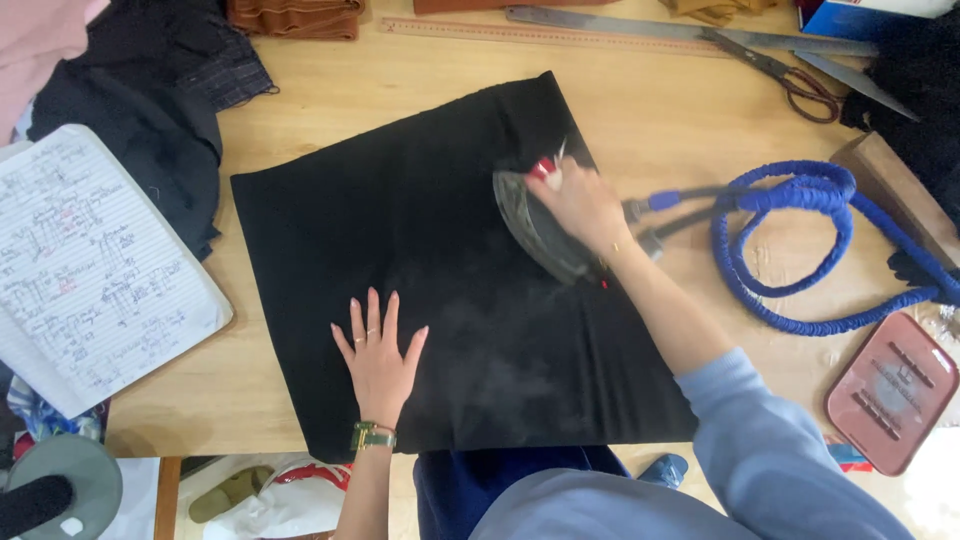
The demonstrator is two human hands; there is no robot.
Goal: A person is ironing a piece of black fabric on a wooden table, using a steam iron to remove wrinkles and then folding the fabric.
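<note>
Two hands on black cloth [400, 260]: left hand [378, 358] flat, fingers spread; right hand [583, 205] clasped around steam iron [540, 235].

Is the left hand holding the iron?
No, the left hand lies flat on the black cloth; the right hand holds the iron.

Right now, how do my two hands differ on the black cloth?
The left hand lies flat, fingers spread, on the black cloth; the right hand is curled around the iron. The left hand is nearer the cloth's near edge, the right farther up. Both are bare.
</note>
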